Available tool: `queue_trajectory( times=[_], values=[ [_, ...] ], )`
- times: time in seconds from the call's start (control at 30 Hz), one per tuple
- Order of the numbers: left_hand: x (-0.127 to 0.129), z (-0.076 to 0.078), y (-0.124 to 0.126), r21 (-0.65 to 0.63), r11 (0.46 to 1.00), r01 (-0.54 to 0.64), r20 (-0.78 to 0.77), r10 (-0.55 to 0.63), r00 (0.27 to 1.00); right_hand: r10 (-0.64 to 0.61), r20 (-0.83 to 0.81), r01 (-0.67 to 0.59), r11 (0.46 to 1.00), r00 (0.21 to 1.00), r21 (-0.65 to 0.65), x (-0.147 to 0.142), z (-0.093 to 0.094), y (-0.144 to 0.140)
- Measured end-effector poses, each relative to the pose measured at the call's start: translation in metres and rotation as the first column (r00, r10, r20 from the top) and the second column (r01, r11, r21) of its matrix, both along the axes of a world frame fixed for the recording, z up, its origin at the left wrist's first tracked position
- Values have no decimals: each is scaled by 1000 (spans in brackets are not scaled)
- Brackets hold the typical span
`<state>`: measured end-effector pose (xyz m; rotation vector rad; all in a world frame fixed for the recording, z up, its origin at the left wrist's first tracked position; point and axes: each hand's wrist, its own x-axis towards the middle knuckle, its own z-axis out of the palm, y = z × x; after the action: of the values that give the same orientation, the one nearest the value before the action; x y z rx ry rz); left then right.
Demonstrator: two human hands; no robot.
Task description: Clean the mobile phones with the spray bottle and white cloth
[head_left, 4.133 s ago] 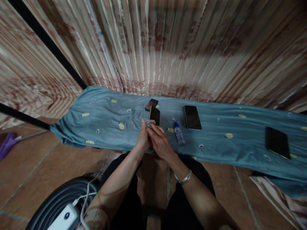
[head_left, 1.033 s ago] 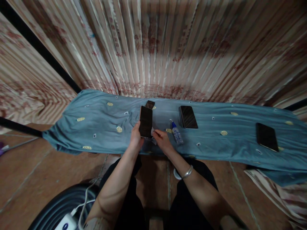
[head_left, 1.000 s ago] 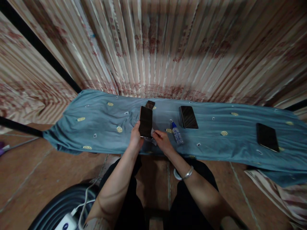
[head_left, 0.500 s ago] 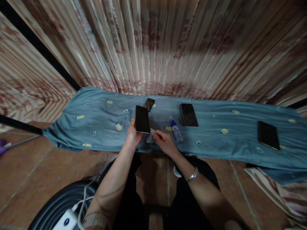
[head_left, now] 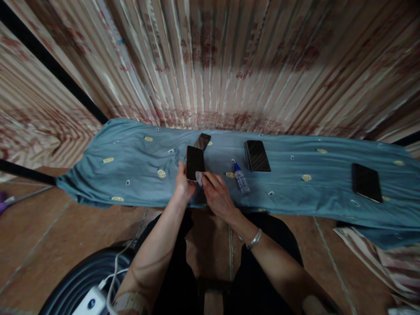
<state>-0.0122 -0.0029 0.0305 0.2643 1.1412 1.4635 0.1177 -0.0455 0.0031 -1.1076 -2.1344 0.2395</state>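
phone (head_left: 194, 161) juts forward from the left grip (head_left: 184, 186).

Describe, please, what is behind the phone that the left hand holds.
Beyond the phone, a small dark object shows on the blue cloth; the phone seems to cover its near end. Whatever lies underneath is hidden.

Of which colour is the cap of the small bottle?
The cap is blue; the head view shows it best.

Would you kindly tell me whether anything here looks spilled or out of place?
I see no spill or damage. The blue-capped bottle seems to lie on its side rather than stand, which is slightly odd, but no wet patch shows on the cloth.
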Motion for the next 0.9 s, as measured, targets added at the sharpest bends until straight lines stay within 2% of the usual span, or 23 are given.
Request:
queue_trajectory(
  times=[0.2,0.33,0.47,0.6,0.77,0.9],
  values=[
    [11,5,-7,40,996,79,18,-80,997,94,45,-95,995,995,23,-6,-2,-3],
    [17,10,-12,46,990,136,48,-139,989,173,16,-173,983,985,55,-10,2,-6],
    [18,4,-17,46,988,148,33,-149,988,217,-40,-217,976,975,10,-6,6,-2],
    [23,-7,-21,90,992,92,-23,-91,996,186,-104,-189,982,977,-22,0,5,7],
    [36,-11,-24,166,981,104,-23,-101,995,90,-154,-97,994,984,-42,7,4,22],
    [35,-15,-23,177,979,97,-20,-95,995,96,-170,-103,994,981,-34,7,3,21]
  ],
)
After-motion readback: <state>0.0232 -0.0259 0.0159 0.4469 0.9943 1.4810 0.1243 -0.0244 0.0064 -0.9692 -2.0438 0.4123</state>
